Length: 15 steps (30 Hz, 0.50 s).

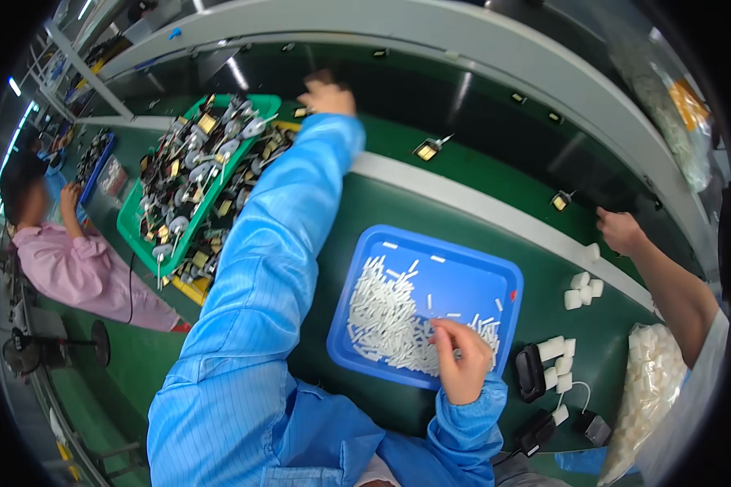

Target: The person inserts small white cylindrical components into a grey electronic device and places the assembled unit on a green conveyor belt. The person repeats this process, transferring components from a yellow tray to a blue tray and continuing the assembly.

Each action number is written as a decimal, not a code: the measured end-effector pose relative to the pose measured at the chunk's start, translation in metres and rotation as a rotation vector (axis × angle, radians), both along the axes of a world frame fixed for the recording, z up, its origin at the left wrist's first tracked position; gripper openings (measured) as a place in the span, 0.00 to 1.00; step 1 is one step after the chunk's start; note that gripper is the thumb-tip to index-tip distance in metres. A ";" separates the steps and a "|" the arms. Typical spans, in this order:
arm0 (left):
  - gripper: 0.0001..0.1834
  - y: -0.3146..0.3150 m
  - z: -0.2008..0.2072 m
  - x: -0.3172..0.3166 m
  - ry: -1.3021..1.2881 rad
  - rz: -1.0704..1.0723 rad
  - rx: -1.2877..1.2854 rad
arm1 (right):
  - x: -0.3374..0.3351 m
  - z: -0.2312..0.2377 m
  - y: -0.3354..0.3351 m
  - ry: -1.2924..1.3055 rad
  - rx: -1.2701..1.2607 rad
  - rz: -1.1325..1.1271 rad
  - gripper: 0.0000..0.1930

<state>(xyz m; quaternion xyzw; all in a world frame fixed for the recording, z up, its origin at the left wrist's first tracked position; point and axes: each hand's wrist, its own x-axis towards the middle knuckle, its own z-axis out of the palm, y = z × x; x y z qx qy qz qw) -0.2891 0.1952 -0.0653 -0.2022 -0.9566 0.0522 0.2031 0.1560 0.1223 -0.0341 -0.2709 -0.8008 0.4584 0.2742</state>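
My left hand (330, 97) is stretched out over the dark conveyor belt, beyond the green crate. It is smeared by motion, and a dark shape at its fingertips is too blurred to name. My right hand (463, 357) is over the near right part of a blue tray (471, 264), thumb and forefinger pressed together. Whatever they may pinch is too small to make out. Many short white tubes (386, 312) are heaped in the tray's left and near part, with a few scattered singly. A small part with a yellow block (428, 151) rests on the belt, right of my left hand.
A green crate (130, 219) piled with wired parts stands at left, above a yellow crate (193, 290). White blocks (573, 299), a black case (530, 373) and a bag of white pieces (646, 381) lie at right. Another person's hand (621, 233) reaches in there; a person in pink (73, 264) sits left.
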 end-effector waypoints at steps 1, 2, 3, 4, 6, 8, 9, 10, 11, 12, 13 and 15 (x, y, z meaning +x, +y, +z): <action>0.16 -0.009 0.006 -0.002 -0.096 0.067 -0.081 | 0.001 0.000 0.002 0.000 0.026 -0.013 0.05; 0.15 -0.029 -0.009 -0.014 -0.095 0.101 0.002 | 0.001 0.002 0.002 0.007 0.013 -0.004 0.05; 0.14 -0.043 -0.023 -0.033 -0.095 0.141 0.087 | 0.000 0.005 0.002 0.012 0.004 0.015 0.05; 0.14 -0.040 -0.014 -0.048 -0.144 0.082 0.086 | 0.001 0.006 0.001 0.012 -0.006 0.017 0.05; 0.14 -0.034 -0.005 -0.077 -0.262 -0.032 0.065 | -0.003 0.008 0.000 -0.011 -0.049 0.022 0.05; 0.15 -0.029 -0.019 -0.057 -0.435 -0.151 -0.015 | -0.001 0.002 0.002 0.001 0.027 0.032 0.05; 0.18 -0.023 -0.015 -0.043 -0.337 -0.182 -0.047 | -0.001 -0.002 0.004 -0.005 0.057 0.036 0.05; 0.24 -0.019 0.002 -0.010 -0.320 -0.223 -0.110 | 0.001 -0.004 0.004 -0.041 0.052 0.027 0.05; 0.33 -0.021 0.003 -0.006 -0.374 -0.213 -0.117 | -0.001 -0.004 0.005 -0.060 0.056 0.040 0.05; 0.31 -0.018 0.000 0.001 -0.411 -0.153 -0.094 | -0.002 -0.006 0.005 -0.087 0.036 0.033 0.04; 0.29 -0.016 -0.007 0.000 -0.457 -0.178 -0.056 | -0.003 -0.005 0.005 -0.122 0.062 0.038 0.04; 0.26 -0.020 -0.010 -0.007 -0.517 -0.217 0.027 | -0.012 -0.004 0.009 -0.161 0.124 0.059 0.04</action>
